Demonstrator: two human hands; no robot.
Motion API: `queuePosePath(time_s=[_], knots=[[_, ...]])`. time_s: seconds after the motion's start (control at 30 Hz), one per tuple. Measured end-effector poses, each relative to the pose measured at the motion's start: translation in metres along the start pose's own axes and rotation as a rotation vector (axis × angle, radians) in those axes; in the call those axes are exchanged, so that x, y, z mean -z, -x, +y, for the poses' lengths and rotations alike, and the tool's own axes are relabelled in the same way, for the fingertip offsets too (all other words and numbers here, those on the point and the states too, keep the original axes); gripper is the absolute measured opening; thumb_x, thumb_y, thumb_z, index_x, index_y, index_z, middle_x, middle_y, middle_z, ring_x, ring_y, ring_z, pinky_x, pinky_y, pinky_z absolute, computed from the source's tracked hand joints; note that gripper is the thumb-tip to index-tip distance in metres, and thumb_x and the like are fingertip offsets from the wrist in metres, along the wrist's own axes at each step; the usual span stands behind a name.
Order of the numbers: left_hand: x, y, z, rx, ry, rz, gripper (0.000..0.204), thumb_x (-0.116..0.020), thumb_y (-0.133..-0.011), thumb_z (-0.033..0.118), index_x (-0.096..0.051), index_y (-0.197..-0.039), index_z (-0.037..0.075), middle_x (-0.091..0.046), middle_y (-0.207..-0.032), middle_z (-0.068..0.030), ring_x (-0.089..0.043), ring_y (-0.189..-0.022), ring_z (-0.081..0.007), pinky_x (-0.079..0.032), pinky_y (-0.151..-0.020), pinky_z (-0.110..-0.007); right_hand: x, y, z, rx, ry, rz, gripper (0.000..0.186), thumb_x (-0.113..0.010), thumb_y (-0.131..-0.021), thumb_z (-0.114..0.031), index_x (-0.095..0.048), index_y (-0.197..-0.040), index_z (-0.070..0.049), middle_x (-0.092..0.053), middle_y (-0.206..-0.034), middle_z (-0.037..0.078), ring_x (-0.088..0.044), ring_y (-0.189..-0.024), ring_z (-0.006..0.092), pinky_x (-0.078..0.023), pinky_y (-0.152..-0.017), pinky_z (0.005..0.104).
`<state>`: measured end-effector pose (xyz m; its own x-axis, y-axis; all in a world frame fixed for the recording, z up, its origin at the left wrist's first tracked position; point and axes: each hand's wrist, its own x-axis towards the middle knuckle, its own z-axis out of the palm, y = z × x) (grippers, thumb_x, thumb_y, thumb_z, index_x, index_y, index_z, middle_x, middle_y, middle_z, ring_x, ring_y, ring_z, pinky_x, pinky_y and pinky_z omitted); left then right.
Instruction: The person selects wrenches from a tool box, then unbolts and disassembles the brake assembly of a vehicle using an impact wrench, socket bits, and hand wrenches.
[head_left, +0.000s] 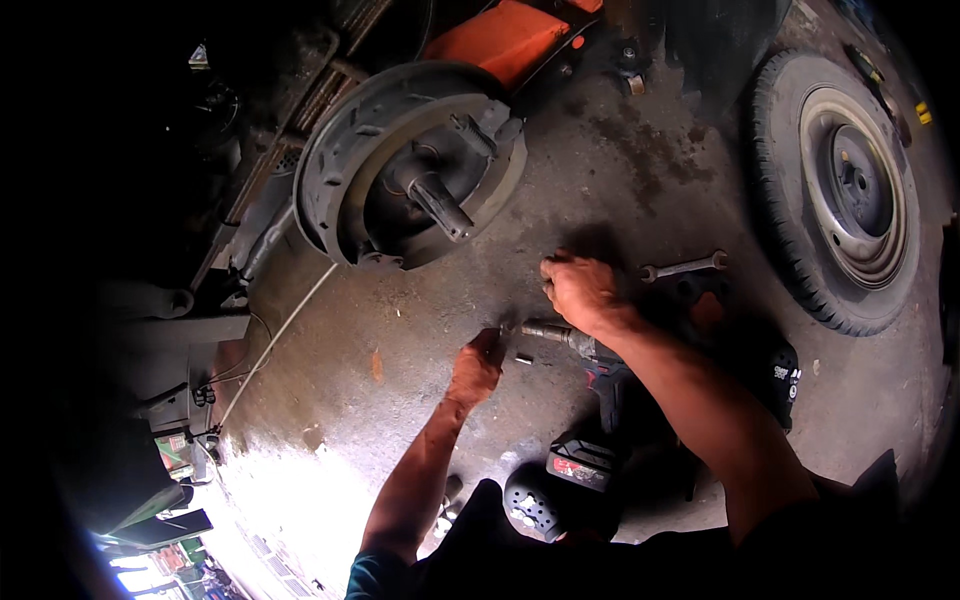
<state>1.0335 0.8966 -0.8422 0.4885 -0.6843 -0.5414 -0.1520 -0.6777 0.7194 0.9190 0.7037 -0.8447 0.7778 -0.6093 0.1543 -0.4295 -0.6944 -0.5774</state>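
Note:
My left hand is closed at the nose of a cordless impact wrench; whatever its fingertips hold is too hidden to name. A small metal piece lies beside it on the floor. My right hand, fingers curled, is above the tool's nose, its grip hidden. An open-ended wrench lies to its right. Ahead of my hands is a brake backing plate with a protruding shaft.
A wheel with tyre lies at the right. Orange equipment is at the back. A pale cable runs along the left beside dark metal framework. My dark perforated shoe shows near the lower edge.

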Motion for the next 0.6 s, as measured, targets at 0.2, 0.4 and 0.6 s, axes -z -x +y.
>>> queuePosePath(time_s=[0.2,0.4,0.6], knots=[[-0.022,0.010,-0.027,-0.385,-0.505,0.238,0.017,-0.058,-0.084,0.015,-0.060,-0.098,0.006,-0.063,-0.092,-0.0179,-0.061,-0.080,-0.0345,-0.049,-0.066,-0.038,0.029,0.004,-0.026,-0.272,0.026,-0.240,0.032,-0.067,-0.079,-0.026,-0.061,-0.106,-0.009,-0.062,-0.108,0.012,-0.061,-0.094,0.0323,-0.048,-0.080,0.0432],[0.034,0.008,0.035,-0.346,0.354,0.502,0.025,-0.059,-0.088,0.020,-0.062,-0.105,0.002,-0.061,-0.107,-0.0105,-0.059,-0.097,-0.0243,-0.047,-0.084,-0.037,0.039,-0.019,-0.127,-0.221,-1.350,0.419,0.025,-0.069,-0.082,-0.006,-0.060,-0.105,-0.001,-0.055,-0.077,-0.006,-0.041,-0.062,-0.0034,-0.035,-0.055,0.0145],[0.137,-0.001,0.151,-0.616,1.084,0.168,0.039,-0.043,-0.094,0.026,-0.051,-0.124,0.002,-0.055,-0.125,-0.0097,-0.049,-0.118,-0.0215,-0.033,-0.104,-0.034,0.050,-0.063,-0.164,-0.258,-1.052,0.606,0.026,-0.070,-0.081,-0.015,-0.065,-0.103,-0.003,-0.069,-0.087,0.006,-0.063,-0.074,0.0120,-0.049,-0.068,0.0264]])
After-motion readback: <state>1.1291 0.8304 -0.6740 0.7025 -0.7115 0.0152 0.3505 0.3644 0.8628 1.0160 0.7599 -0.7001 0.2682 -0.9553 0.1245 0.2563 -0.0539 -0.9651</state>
